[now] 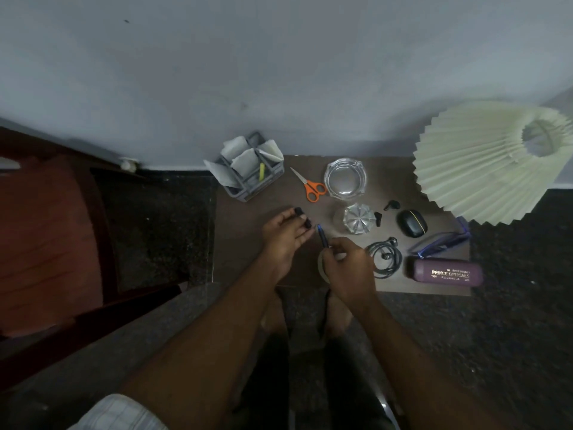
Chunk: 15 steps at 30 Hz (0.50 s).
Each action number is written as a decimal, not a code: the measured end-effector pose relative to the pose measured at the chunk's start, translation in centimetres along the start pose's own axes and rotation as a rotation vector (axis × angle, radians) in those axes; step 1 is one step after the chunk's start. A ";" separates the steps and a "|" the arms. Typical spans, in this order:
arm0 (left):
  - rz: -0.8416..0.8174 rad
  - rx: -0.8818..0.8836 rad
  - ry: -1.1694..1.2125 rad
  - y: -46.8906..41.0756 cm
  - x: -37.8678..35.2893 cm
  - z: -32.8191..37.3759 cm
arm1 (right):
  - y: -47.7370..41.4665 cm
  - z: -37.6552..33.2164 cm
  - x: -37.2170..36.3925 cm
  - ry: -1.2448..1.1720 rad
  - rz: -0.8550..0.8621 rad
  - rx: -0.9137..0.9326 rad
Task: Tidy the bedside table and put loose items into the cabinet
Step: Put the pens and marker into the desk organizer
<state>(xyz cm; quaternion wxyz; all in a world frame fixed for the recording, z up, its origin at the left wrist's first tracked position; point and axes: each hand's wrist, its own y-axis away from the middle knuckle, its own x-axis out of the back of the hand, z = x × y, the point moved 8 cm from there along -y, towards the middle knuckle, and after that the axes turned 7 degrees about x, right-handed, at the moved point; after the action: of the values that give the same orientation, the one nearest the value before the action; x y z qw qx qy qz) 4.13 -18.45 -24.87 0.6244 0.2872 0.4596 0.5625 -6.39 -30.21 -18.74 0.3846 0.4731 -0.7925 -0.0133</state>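
The brown bedside table (242, 243) holds loose items. My left hand (283, 235) is closed around small black caps (305, 220) above the table's front left. My right hand (347, 265) grips a dark pen (322, 237), tip pointing up toward the left hand. Orange-handled scissors (311, 186), a glass ashtray (344, 178) and a faceted glass piece (358, 218) lie behind the hands. Black earbuds (391, 205), their black case (412, 222), coiled earphones (384, 257), blue glasses (440, 243) and a purple glasses case (446, 272) lie to the right.
A grey organiser (252, 178) with folded papers and a yellow marker stands at the table's back left by the wall. A pleated cream lampshade (483, 162) overhangs the back right. A red-cushioned wooden chair (46, 243) is to the left, on a dark speckled floor.
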 end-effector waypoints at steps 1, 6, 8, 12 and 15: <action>-0.013 -0.006 0.008 0.1 0.3 0.3 | 0.0 0.2 -0.6 -0.094 -0.033 -0.055; -0.036 -0.036 0.080 0.3 2.1 1.6 | -0.3 -0.4 -2.7 -0.211 -0.142 -0.067; -0.029 -0.052 0.091 0.5 2.9 2.0 | -0.5 -0.7 -3.3 -0.211 -0.158 -0.061; -0.017 -0.070 0.056 0.9 4.0 2.7 | -0.7 -2.0 -4.0 -0.212 -0.175 -0.027; -0.033 -0.093 0.048 1.2 4.2 3.3 | -0.9 -2.8 -4.3 -0.204 -0.160 -0.004</action>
<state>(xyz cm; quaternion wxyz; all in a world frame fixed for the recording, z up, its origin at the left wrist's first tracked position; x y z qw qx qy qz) 6.31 -13.65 -23.48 0.6351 0.2365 0.4524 0.5797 -2.86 -26.45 -19.69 0.3007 0.5303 -0.7872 -0.0938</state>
